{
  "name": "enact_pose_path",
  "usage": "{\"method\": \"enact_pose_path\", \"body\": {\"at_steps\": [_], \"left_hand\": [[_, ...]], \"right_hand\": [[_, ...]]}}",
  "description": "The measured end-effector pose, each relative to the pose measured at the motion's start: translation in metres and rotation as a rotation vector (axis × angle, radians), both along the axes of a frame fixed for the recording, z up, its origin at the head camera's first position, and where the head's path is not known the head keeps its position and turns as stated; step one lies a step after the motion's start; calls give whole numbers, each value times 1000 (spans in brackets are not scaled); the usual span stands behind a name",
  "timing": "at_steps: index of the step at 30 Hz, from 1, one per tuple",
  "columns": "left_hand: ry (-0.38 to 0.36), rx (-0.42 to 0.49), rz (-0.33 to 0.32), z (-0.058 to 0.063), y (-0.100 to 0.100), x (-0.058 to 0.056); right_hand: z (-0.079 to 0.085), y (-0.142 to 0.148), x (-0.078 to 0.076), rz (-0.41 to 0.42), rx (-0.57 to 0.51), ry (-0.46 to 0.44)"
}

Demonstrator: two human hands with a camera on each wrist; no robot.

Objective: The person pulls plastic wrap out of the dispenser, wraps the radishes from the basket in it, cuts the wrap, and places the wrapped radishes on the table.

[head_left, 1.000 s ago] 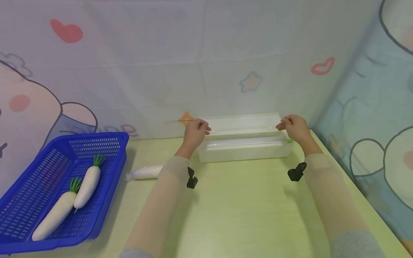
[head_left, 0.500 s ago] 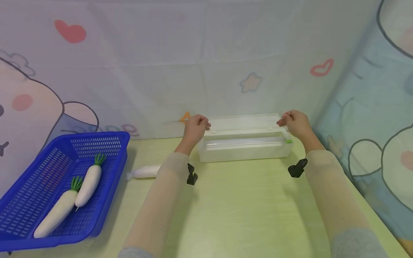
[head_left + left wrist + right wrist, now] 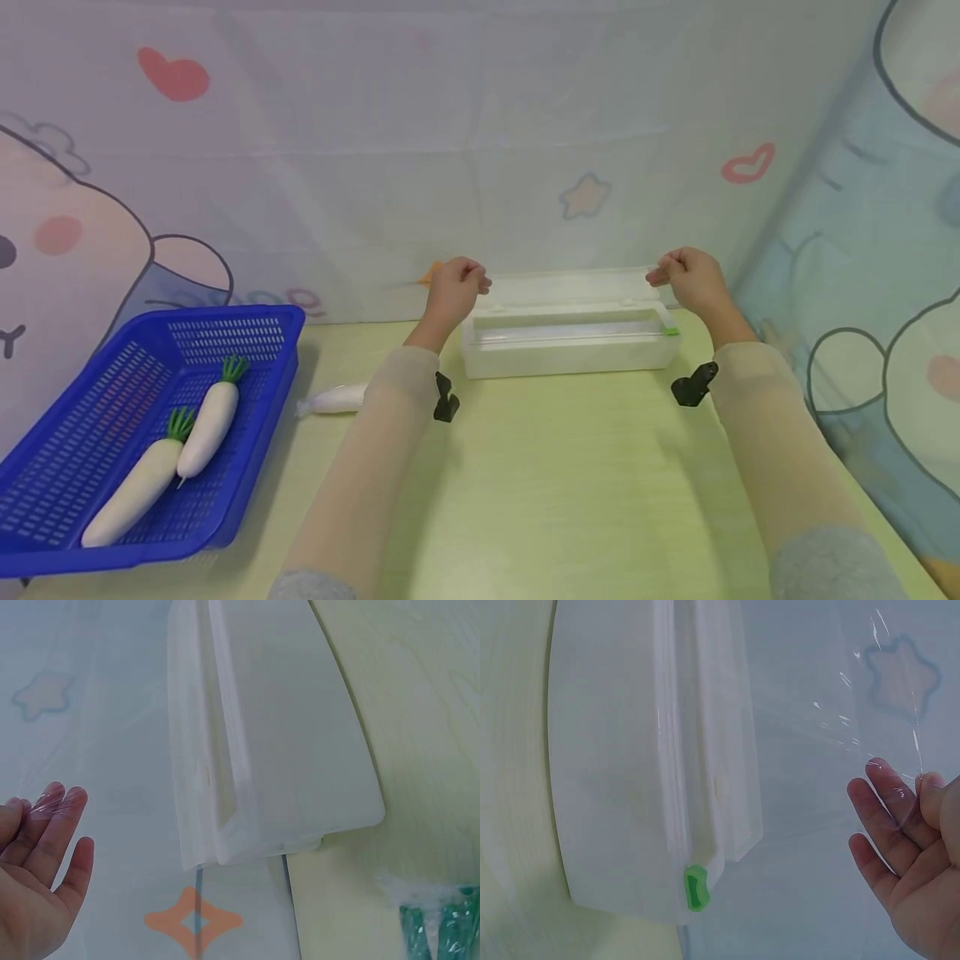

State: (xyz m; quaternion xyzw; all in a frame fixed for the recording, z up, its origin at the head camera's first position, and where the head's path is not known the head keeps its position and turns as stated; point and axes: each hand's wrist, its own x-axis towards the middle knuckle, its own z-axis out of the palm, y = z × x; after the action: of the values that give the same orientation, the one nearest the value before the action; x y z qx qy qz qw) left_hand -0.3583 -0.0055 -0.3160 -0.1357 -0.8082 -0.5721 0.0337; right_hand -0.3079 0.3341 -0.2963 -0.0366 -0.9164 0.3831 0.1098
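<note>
My left hand (image 3: 452, 292) pinches one corner of a sheet of clear cling film between thumb and fingertips. On the other side, my right hand (image 3: 688, 282) pinches the opposite corner; glints show the thin film (image 3: 845, 720) stretched near that hand in the right wrist view. Between and below the hands stands a long white cling film dispenser (image 3: 570, 357), its lid (image 3: 566, 287) raised against the backdrop. A roll shows in its opening, and a green slide cutter (image 3: 697, 888) sits at its right end. The film is nearly invisible in the head view.
At the left stands a blue plastic basket (image 3: 258, 450) with two white radishes (image 3: 210, 429) with green tops. A white radish wrapped in film (image 3: 333, 400) lies on the table (image 3: 570, 492), partly hidden by my left forearm. A printed cloth (image 3: 337, 167) hangs close behind the dispenser.
Both hands have risen a little above the dispenser, still pinching the film. The dispenser keeps its place on the table, and the view has shifted slightly.
</note>
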Motion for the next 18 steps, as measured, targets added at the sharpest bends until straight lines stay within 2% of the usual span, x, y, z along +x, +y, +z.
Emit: {"method": "enact_pose_path", "body": {"at_steps": [9, 18], "left_hand": [[11, -21, 1, 11, -1, -3], [-4, -2, -14, 22, -4, -6]], "right_hand": [[10, 0, 0, -4, 30, 11], [19, -2, -2, -4, 35, 24]]}}
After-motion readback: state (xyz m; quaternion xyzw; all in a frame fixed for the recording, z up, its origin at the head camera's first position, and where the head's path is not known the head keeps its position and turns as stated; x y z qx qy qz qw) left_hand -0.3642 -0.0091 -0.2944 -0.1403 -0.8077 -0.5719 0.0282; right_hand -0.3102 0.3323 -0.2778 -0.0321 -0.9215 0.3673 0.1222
